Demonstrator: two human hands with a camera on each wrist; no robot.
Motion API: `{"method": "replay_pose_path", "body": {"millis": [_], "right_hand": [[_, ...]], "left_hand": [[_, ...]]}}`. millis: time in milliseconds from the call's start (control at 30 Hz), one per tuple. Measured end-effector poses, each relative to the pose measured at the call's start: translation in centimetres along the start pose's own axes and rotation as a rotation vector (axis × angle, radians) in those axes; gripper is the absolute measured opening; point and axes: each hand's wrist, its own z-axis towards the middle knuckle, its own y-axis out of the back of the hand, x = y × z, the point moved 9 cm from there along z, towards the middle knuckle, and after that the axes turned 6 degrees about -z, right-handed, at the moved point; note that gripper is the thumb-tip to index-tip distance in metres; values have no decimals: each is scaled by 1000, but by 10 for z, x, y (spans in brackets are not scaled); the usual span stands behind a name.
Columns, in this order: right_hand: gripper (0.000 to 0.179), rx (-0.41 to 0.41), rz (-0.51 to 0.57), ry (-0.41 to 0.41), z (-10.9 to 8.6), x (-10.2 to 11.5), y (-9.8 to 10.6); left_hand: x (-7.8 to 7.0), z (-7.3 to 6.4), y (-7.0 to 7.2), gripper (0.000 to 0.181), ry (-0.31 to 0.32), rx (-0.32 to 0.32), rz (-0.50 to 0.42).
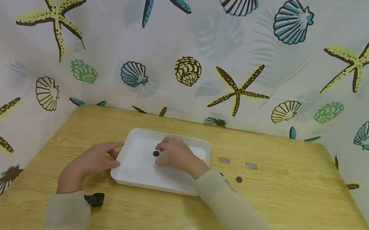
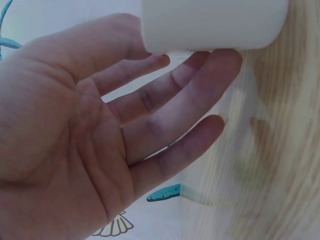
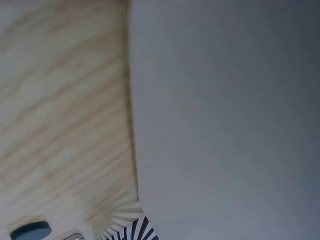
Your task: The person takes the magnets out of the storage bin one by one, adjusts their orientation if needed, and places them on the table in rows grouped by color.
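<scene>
A shallow white tray [image 1: 143,180] lies on the wooden table. The fingertips and thumb of my left hand [image 1: 97,160] touch its left outer wall; in the left wrist view, the fairly straight fingers rest against the tray's white side [image 2: 215,25]. Over the middle of the tray is my right hand [image 1: 176,155], thumb and bent forefinger apart. A small black disc [image 1: 156,153] lies in the tray beside its fingertips. Something dark shows under the forefinger, too small to identify. The right wrist view shows the tray's plain wall [image 3: 225,120] but no fingers.
Right of the tray, two grey metal bars [image 1: 224,160] and a dark disc [image 1: 239,179] lie on the table [image 1: 297,203]. Another dark disc [image 1: 221,174] is partly hidden by the right sleeve [image 1: 229,203]. A patterned curtain [image 1: 172,102] stands behind the table.
</scene>
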Motion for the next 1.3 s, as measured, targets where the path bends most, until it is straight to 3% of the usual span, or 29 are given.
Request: {"method": "replay_pose_path", "body": {"millis": [167,400,767,1300], "right_hand": [[47,23,-40,-25,0,-2,-9],[50,-7,-61,-12,2,-4,-16],[19,-9,33,-33,1,-2,-17],[14,28,33,-20,-4,1,-16]], "left_hand": [[-4,1,0,69,-7,1,11],[-7,0,0,69,-1,1,18],[-7,0,0,70,-22,1,1],[-7,-5,1,71,-16,-3,-9]]}}
